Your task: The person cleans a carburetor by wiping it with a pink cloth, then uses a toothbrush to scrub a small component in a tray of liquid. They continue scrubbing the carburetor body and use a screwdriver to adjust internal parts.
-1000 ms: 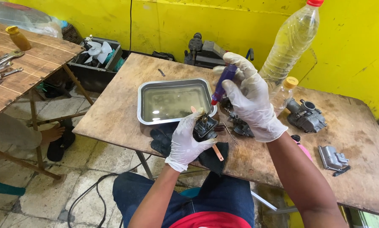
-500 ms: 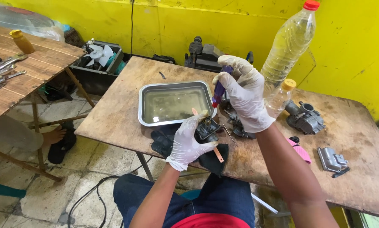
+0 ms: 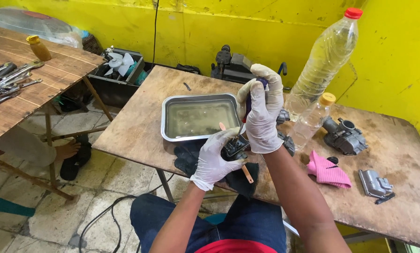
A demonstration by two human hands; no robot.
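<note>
I have my left hand point(image 3: 213, 161), in a white disposable glove, wrapped around a small dark metal engine part point(image 3: 233, 149), fingers closed on it, just above a dark cloth point(image 3: 191, 159) at the near edge of the worn wooden table point(image 3: 140, 122). My right hand point(image 3: 261, 115), gloved the same way, is fisted around the purple handle of a screwdriver point(image 3: 251, 100), with the shaft pointing down into the top of the part. To the left of both hands, touching the cloth's far side, sits a shallow steel tray point(image 3: 168, 115) holding cloudy liquid.

To do this step well, I judge I should keep the driver in line with the fastener, press down before turning, and brace the part firmly so the tip cannot slip out. Working over the cloth seems wise, since anything small that drops would land there and not roll off the table.

A thin wooden stick with a reddish tip point(image 3: 245, 172) pokes out under my left hand; I cannot tell what it is. The driver tip and the fastener are hidden by my fingers, so I cannot see how well it is seated. To the right stand a tall clear plastic bottle with a red cap point(image 3: 324, 58) and a small bottle with a yellow cap point(image 3: 313, 122), then a grey carburettor body point(image 3: 346, 137), a pink cloth point(image 3: 328, 171) and a small grey metal cover point(image 3: 373, 182).
</note>
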